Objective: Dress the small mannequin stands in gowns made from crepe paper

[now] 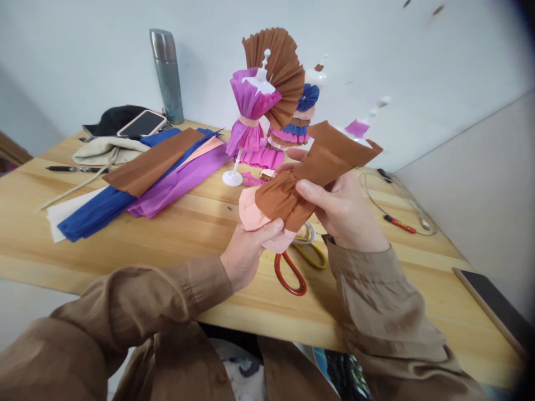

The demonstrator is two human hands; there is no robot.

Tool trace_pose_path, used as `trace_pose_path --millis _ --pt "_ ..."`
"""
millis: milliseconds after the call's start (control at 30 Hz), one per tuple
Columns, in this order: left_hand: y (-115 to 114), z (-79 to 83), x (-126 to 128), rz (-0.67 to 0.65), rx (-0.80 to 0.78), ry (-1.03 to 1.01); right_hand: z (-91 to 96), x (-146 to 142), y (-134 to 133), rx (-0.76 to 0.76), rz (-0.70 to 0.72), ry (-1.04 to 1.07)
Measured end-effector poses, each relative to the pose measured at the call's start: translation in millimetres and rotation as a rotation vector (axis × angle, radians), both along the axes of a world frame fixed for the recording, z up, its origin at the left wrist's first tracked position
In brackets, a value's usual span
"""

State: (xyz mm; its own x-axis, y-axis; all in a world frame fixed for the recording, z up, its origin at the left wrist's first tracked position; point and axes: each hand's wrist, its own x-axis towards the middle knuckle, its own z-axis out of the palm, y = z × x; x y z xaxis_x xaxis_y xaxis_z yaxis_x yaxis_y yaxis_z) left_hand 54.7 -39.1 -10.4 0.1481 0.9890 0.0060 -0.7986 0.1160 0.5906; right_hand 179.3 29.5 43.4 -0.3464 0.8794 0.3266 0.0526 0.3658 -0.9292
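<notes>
Both hands hold a small brown and pink crepe paper dress, tilted up to the right and gathered at the waist. My left hand pinches the lower edge, thumb on top where the pink paper shows below the brown skirt. My right hand grips the waist, its thumb pressed on the gathers. Just beyond the dress top shows a white mannequin neck with a purple paper patch; I cannot tell whether it is inside the dress. Under the hands lie scissors with a red handle loop.
Behind stands a mini mannequin in purple paper with a brown pleated fan. Another tiered paper dress is behind it. Crepe strips, a pen, phone and bottle lie left; a red-handled tool and dark tablet-like device right.
</notes>
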Motion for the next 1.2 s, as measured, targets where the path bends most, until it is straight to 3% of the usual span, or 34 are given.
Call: trace_pose_path --millis 167,633,1000,1200 --pt "-1.4 -0.1 -2.0 -0.074 0.062 -0.034 -1.4 0.2 0.5 0.022 0.0 -0.016" --pt "1.2 -7.8 -6.6 -0.076 -0.029 -0.096 -2.3 -0.3 -0.1 0.009 0.002 -0.01" --pt "6.9 -1.0 -13.6 -0.1 0.108 -0.146 1.5 -0.7 -2.5 -0.01 0.002 -0.018" --pt "7.3 0.1 -16.1 -0.132 -0.029 -0.127 2.6 2.0 0.3 -0.048 0.053 0.068"
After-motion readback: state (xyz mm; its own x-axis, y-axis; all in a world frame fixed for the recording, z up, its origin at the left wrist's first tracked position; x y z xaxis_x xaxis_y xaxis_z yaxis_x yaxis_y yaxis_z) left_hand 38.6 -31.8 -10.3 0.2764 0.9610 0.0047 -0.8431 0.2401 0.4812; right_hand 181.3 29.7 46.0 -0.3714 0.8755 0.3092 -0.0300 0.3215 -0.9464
